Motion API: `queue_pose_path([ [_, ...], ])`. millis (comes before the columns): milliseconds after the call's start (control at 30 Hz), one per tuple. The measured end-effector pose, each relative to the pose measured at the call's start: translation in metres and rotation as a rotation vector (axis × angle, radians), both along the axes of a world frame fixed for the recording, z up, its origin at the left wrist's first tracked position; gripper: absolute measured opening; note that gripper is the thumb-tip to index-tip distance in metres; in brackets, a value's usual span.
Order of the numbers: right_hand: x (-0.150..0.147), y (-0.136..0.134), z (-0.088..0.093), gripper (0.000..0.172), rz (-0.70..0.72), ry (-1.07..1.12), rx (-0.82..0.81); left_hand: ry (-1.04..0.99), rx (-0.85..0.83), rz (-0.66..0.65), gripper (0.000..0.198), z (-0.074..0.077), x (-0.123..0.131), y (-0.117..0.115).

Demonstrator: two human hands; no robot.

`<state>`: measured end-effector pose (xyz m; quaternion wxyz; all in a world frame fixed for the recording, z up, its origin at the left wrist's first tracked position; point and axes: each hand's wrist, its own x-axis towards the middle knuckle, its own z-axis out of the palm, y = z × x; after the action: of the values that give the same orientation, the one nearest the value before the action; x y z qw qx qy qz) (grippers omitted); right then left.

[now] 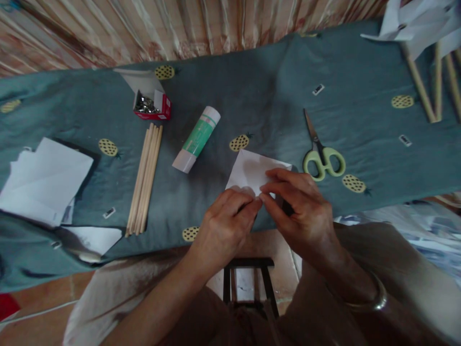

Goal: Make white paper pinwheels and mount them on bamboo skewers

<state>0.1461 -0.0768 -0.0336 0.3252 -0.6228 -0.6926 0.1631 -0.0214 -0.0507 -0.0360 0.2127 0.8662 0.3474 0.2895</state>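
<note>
A small white sheet of paper (252, 170) lies on the teal pineapple-print cloth (252, 86) near the table's front edge. My left hand (225, 226) and my right hand (302, 211) meet at its near edge, fingers curled and pinching the paper between fingertips. Both hands cover the paper's lower part. A metal bangle (374, 300) circles my right wrist.
Green-handled scissors (322, 154) lie right of the paper. A glue stick (196, 139), a bundle of wooden sticks (146, 178) and a red box of metal pins (151, 105) lie to the left. White paper sheets (43, 180) sit far left. More sticks and paper (428, 72) are at top right.
</note>
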Motion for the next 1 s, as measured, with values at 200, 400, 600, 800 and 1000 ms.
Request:
queue_pose_path([
  [200, 0.001, -0.002, -0.003, 0.020, 0.020, -0.017, 0.009, 0.004, 0.006, -0.001, 0.014, 0.000, 0.000, 0.000],
  [400, -0.003, -0.006, -0.004, 0.024, 0.087, -0.135, 0.098, 0.005, -0.002, -0.004, 0.012, 0.001, 0.000, 0.000],
  [600, -0.009, -0.008, -0.008, 0.027, 0.128, -0.192, 0.186, 0.012, 0.007, 0.005, 0.011, 0.000, 0.001, 0.000],
  [800, 0.004, -0.004, -0.006, 0.028, 0.084, -0.113, 0.200, 0.001, 0.015, 0.003, 0.011, -0.001, 0.000, 0.000],
  [1000, 0.020, 0.010, 0.001, 0.035, -0.021, -0.189, 0.138, 0.012, 0.021, -0.009, 0.013, -0.002, 0.000, -0.001],
])
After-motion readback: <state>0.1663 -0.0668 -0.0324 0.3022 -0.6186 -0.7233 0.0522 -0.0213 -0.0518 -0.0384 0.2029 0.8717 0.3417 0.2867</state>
